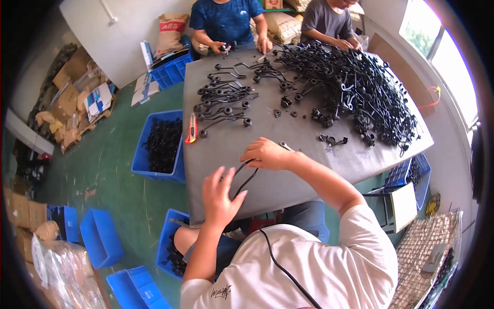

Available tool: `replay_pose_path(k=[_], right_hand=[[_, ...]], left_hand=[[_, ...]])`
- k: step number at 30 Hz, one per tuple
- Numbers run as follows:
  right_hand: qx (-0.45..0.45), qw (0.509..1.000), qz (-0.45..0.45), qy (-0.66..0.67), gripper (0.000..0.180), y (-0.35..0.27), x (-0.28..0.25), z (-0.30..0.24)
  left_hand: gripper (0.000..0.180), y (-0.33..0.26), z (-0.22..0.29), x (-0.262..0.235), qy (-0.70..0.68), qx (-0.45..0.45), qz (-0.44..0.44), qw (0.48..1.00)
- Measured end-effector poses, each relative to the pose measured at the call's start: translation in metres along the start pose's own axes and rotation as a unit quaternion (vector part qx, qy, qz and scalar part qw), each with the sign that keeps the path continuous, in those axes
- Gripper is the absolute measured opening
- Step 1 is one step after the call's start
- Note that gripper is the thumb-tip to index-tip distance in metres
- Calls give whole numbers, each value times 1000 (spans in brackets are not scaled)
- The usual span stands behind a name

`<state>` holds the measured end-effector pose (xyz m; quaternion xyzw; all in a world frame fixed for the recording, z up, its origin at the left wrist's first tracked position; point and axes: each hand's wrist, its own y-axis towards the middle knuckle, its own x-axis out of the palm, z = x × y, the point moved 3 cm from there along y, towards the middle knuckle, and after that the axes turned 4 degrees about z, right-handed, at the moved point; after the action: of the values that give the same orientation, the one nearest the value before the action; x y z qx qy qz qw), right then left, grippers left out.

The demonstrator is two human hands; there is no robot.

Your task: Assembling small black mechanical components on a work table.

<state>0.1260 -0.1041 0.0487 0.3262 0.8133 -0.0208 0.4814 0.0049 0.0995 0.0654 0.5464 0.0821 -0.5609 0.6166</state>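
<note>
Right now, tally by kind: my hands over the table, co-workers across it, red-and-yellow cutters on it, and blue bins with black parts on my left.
Hands: 2 (left hand, right hand)
Co-workers across the table: 2 ()
Cutter: 1
Blue bins with black parts: 2 ()
Total: 7
</note>
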Motion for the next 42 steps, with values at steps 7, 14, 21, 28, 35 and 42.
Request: replay_pose_path(k=[7,14,21,28,35,42], right_hand=[[212,905,305,-208,33,-82,-37,79],[441,791,113,-409,40,-132,-95,182],[154,894,375,-192,32,-77,-25,54],[395,829,365,151,31,-73,46,-9],[250,926,258,-114,27,-83,40,-11],[306,812,345,-358,18,-131,1,38]], left_hand=[[55,-6,-9,59,35,-9,-96,995],[52,0,-4,62,48,-42,-129,990],[56,5,-57,65,96,-191,-44,976],[65,29,-61,62,153,-171,79,970],[64,0,42,91,-40,-24,-33,998],[65,3,44,126,-35,-47,-2,998]])
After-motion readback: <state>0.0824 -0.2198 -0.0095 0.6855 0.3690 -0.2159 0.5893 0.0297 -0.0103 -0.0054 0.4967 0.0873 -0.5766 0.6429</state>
